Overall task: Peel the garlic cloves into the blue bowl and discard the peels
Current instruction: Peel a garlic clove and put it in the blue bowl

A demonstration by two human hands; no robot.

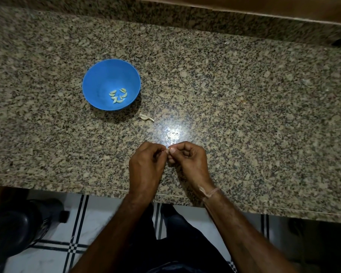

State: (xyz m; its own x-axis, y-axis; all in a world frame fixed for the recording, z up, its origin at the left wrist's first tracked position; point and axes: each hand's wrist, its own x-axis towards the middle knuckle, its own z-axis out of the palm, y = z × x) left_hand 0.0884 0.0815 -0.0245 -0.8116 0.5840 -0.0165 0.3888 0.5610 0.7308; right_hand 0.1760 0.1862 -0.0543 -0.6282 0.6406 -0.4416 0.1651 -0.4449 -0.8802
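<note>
— Speckled granite countertop (pixel 244 95) is carrying a round blue plastic bowl (pixel 98 75) of peeled garlic cloves (pixel 118 95)?
— Yes. Left hand (pixel 146 164) and right hand (pixel 191 160) are pinching one small pale clove (pixel 168 151) between them near its front edge, above white tiled floor (pixel 106 213).

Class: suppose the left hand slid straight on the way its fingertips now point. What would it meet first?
The left hand points across at the right hand. Past the small garlic clove both pinch, it would likely meet the right hand's fingers first. The blue bowl lies off that line.
</note>
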